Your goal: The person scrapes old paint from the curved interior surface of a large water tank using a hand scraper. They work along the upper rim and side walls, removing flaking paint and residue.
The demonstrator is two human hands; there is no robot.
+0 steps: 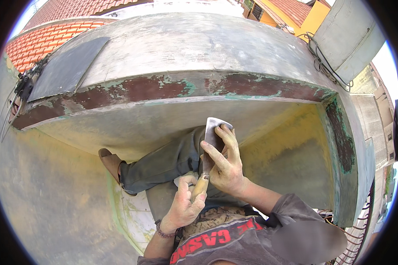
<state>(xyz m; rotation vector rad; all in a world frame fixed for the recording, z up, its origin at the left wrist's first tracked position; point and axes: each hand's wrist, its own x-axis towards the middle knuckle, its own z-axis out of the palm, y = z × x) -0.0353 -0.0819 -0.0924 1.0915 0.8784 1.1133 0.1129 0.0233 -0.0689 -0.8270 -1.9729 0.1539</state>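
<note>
In front of my body I hold a scraper [212, 140] upright, its metal blade flaring toward the top and its handle pale wood. The fingers of my left hand [181, 207] are wrapped round the handle. My right hand [229, 170] grips the blade from the right side, with fingers laid over its face and edge. Pale dust coats both hands. A small pale piece [180, 180] shows behind my left fingers, mostly hidden, and I cannot make out what it is.
Ahead runs a concrete ledge [177, 48] with peeling brown and green paint [141, 88] along its edge. A dark flat sheet [68, 66] and cables [24, 84] lie at its left end. A concrete post [353, 39] with black cable stands far right. My bent leg [163, 165] stretches leftward.
</note>
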